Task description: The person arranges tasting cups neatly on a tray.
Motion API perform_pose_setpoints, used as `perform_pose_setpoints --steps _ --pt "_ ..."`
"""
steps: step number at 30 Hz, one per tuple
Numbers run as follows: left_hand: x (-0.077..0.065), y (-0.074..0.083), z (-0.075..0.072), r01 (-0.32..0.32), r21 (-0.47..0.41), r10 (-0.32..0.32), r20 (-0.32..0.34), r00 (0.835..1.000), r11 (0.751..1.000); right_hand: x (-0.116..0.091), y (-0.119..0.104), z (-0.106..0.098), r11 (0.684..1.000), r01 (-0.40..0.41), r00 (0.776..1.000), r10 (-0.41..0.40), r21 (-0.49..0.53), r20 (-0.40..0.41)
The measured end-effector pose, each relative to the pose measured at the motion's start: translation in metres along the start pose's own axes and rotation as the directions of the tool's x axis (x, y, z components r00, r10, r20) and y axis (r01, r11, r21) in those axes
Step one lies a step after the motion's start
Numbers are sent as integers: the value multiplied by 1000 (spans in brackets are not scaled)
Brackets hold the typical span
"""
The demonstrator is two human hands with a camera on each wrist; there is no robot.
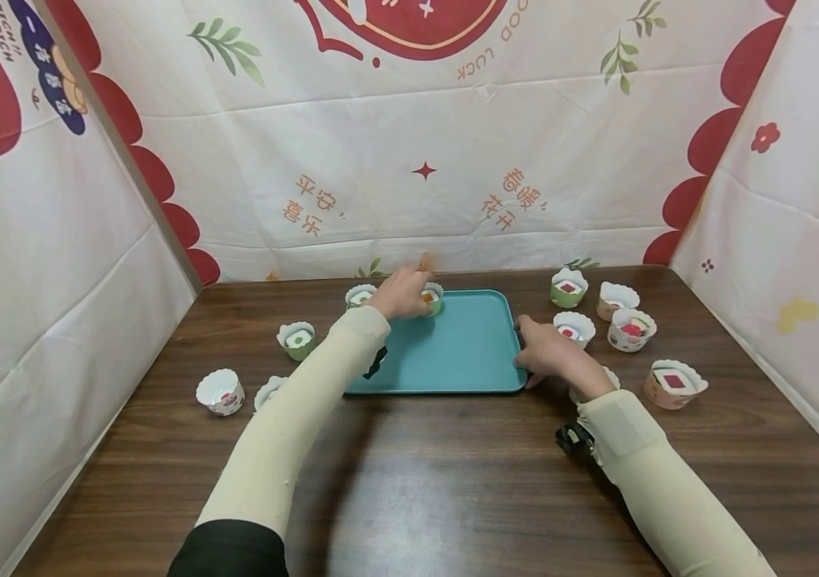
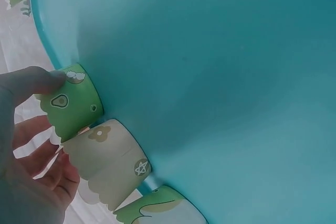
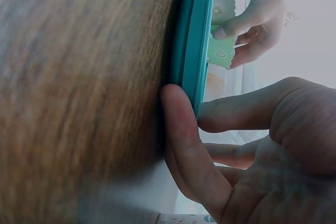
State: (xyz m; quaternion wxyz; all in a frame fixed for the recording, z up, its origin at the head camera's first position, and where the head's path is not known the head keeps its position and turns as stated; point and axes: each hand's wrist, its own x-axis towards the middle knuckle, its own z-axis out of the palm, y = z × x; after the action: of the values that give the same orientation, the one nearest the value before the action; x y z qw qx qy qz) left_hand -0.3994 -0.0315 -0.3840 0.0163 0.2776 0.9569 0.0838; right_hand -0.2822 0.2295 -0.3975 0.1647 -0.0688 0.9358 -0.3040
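At the far edge of the turquoise tray (image 1: pixel 453 344), my left hand (image 1: pixel 404 293) grips a green baking cup (image 2: pixel 79 100) with an avocado print. Its thumb lies on the printed side and the other fingers are behind the cup. A beige cup (image 2: pixel 110 156) stands right beside it in the left wrist view, followed by another green cup (image 2: pixel 163 208). The head view hides the beige cup behind my left hand. My right hand (image 1: pixel 552 350) holds the tray's right edge, thumb on the rim and a finger (image 3: pixel 181 114) at the underside.
Several patterned cups with small pieces inside stand right of the tray, among them a green-sided cup (image 1: pixel 565 298) and a pinkish one (image 1: pixel 658 393). To the left are a white cup (image 1: pixel 220 393) and a green one (image 1: pixel 300 344). White printed cloth (image 1: pixel 381 216) hangs behind the brown table (image 1: pixel 453 481).
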Motion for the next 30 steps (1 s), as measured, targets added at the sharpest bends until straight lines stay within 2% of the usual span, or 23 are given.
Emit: perform_pose_setpoints --steps 22,30 --pt "0 -2 1 19 -18 -19 -6 1000 1000 1 -2 -1 1000 -8 1000 8 -25 -8" --pt "-5 -2 -4 16 -75 -17 -13 1000 997 0 -2 1 1000 -11 1000 10 -28 -7"
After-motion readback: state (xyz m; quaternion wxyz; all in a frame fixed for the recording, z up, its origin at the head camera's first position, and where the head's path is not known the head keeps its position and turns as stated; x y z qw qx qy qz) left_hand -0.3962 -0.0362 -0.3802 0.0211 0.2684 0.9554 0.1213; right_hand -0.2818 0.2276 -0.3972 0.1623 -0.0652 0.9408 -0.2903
